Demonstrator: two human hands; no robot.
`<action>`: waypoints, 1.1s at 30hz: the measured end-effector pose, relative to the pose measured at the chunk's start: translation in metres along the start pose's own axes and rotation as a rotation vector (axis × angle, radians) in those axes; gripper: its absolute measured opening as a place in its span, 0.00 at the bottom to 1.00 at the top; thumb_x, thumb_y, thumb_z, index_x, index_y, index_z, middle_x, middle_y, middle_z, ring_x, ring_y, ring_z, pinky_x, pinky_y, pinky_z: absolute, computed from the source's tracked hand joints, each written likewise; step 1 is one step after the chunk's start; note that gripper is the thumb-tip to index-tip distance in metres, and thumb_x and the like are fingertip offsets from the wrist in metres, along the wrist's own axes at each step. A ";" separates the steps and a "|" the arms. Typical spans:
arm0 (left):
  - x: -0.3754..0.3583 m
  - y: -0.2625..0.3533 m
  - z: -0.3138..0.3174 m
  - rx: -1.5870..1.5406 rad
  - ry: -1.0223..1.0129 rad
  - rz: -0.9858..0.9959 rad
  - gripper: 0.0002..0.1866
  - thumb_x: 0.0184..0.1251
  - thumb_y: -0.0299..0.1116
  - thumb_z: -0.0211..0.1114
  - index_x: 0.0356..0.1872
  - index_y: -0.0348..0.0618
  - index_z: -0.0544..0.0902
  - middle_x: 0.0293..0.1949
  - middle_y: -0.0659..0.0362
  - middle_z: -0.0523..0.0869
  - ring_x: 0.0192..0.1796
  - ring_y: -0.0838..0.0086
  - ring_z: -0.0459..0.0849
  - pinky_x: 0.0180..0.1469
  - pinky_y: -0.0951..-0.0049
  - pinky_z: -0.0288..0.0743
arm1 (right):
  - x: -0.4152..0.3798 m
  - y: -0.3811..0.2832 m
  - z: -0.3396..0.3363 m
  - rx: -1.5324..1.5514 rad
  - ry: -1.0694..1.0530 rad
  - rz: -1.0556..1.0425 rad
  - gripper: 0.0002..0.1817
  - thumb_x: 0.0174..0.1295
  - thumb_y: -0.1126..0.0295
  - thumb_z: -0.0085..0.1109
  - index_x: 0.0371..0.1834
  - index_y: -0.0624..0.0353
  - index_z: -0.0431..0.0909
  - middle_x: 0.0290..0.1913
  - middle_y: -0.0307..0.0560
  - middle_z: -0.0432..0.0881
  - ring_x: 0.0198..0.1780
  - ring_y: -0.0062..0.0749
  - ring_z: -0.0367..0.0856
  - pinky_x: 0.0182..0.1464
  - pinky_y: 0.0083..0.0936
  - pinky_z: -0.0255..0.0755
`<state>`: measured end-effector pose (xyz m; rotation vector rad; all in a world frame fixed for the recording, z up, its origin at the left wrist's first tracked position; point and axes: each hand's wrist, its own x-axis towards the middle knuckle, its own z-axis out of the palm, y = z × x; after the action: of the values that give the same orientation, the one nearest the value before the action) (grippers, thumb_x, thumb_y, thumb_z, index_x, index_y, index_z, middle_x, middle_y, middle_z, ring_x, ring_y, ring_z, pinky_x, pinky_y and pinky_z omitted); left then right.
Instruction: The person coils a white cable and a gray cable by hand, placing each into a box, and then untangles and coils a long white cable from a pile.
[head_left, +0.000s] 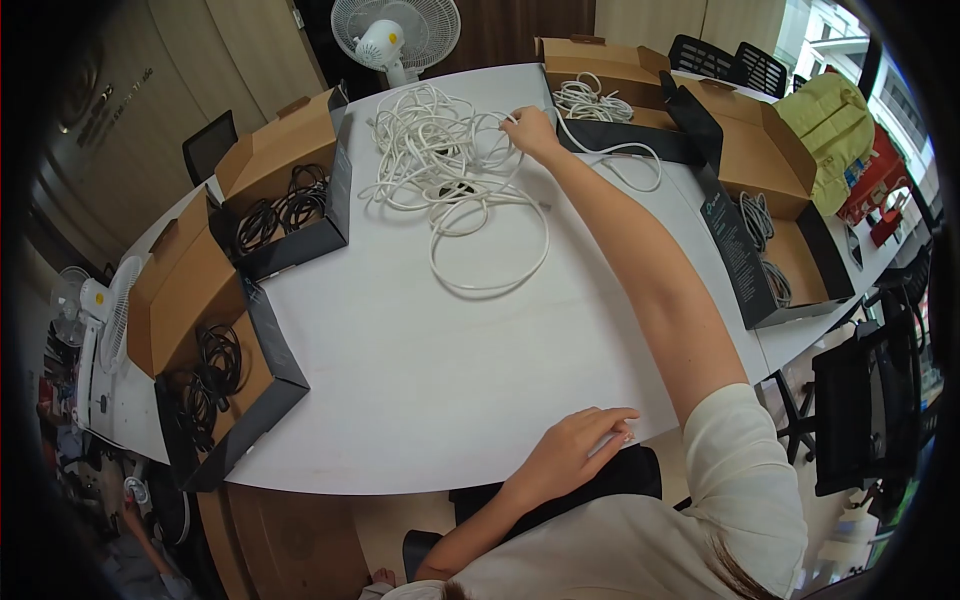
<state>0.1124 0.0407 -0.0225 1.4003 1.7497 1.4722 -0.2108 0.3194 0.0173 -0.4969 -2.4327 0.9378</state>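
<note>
A tangled pile of white cables lies on the far middle of the white table. Its loose loop spreads toward me. At the pile's right edge, my right hand is closed on a white cable, arm stretched far forward; its fingertips are partly hidden. My left hand hovers by the table's front edge, palm down, fingers loosely stretched and apart from the cables. Something tiny by its fingertips is too small to make out.
Open boxes hold sorted cables: black ones in the far-left box and near-left box, white in the back-right box, grey in the right box. Fans, chairs and a yellow-green bag stand around. Another person's arm shows lower left.
</note>
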 end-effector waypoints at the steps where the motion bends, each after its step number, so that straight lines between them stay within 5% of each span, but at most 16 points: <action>1: 0.000 0.000 -0.001 -0.002 -0.010 -0.009 0.14 0.64 0.28 0.57 0.51 0.41 0.76 0.37 0.56 0.84 0.42 0.64 0.81 0.47 0.68 0.72 | -0.002 -0.003 -0.007 0.036 -0.028 -0.014 0.17 0.55 0.59 0.59 0.43 0.60 0.81 0.36 0.57 0.83 0.39 0.46 0.82 0.44 0.35 0.74; 5: -0.002 -0.001 -0.003 0.081 0.086 0.047 0.15 0.62 0.28 0.59 0.50 0.43 0.77 0.43 0.56 0.82 0.48 0.63 0.79 0.54 0.65 0.68 | -0.045 -0.021 -0.048 0.145 0.060 -0.188 0.15 0.60 0.62 0.54 0.39 0.62 0.82 0.27 0.53 0.82 0.26 0.41 0.80 0.34 0.34 0.72; 11: -0.006 0.012 -0.044 0.686 0.416 -0.085 0.22 0.57 0.35 0.64 0.55 0.47 0.75 0.62 0.56 0.69 0.67 0.57 0.62 0.67 0.45 0.47 | -0.116 -0.054 -0.123 0.471 -0.183 -0.146 0.15 0.67 0.64 0.47 0.35 0.67 0.76 0.17 0.36 0.69 0.18 0.19 0.67 0.23 0.19 0.65; 14: -0.005 0.009 -0.061 0.813 0.411 -0.239 0.23 0.59 0.36 0.63 0.57 0.47 0.73 0.64 0.56 0.66 0.68 0.57 0.60 0.69 0.44 0.43 | -0.124 -0.063 -0.139 0.438 -0.242 -0.143 0.14 0.69 0.63 0.45 0.33 0.62 0.73 0.17 0.31 0.63 0.19 0.15 0.64 0.24 0.16 0.63; 18: -0.006 -0.003 -0.057 0.838 0.354 -0.248 0.19 0.60 0.36 0.62 0.53 0.47 0.76 0.53 0.56 0.72 0.62 0.59 0.67 0.69 0.43 0.42 | -0.125 -0.065 -0.144 0.461 -0.206 -0.151 0.13 0.69 0.64 0.44 0.35 0.61 0.74 0.16 0.31 0.63 0.18 0.16 0.64 0.25 0.15 0.63; 24: -0.013 -0.003 -0.062 0.763 0.443 -0.207 0.08 0.59 0.33 0.63 0.35 0.41 0.77 0.29 0.57 0.74 0.39 0.64 0.75 0.61 0.56 0.60 | -0.100 -0.030 -0.131 0.650 -0.123 -0.083 0.14 0.70 0.64 0.43 0.38 0.63 0.74 0.18 0.30 0.64 0.17 0.16 0.63 0.22 0.14 0.59; 25: -0.017 0.000 -0.067 0.740 0.503 -0.132 0.06 0.60 0.30 0.61 0.32 0.38 0.78 0.25 0.55 0.74 0.33 0.65 0.75 0.47 0.68 0.67 | -0.096 -0.022 -0.128 0.701 -0.106 -0.047 0.13 0.69 0.65 0.43 0.38 0.64 0.74 0.18 0.30 0.64 0.17 0.16 0.63 0.21 0.15 0.59; 33: -0.098 -0.004 -0.115 0.356 1.011 -0.270 0.07 0.64 0.27 0.56 0.29 0.34 0.75 0.24 0.64 0.73 0.28 0.83 0.67 0.32 0.81 0.60 | -0.071 0.040 -0.113 1.078 -0.085 0.366 0.13 0.70 0.63 0.43 0.40 0.62 0.73 0.16 0.29 0.61 0.16 0.16 0.58 0.22 0.18 0.59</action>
<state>0.0519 -0.0975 -0.0132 0.4569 2.7624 1.9273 -0.0845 0.3717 0.0411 -0.4748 -1.5414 2.2122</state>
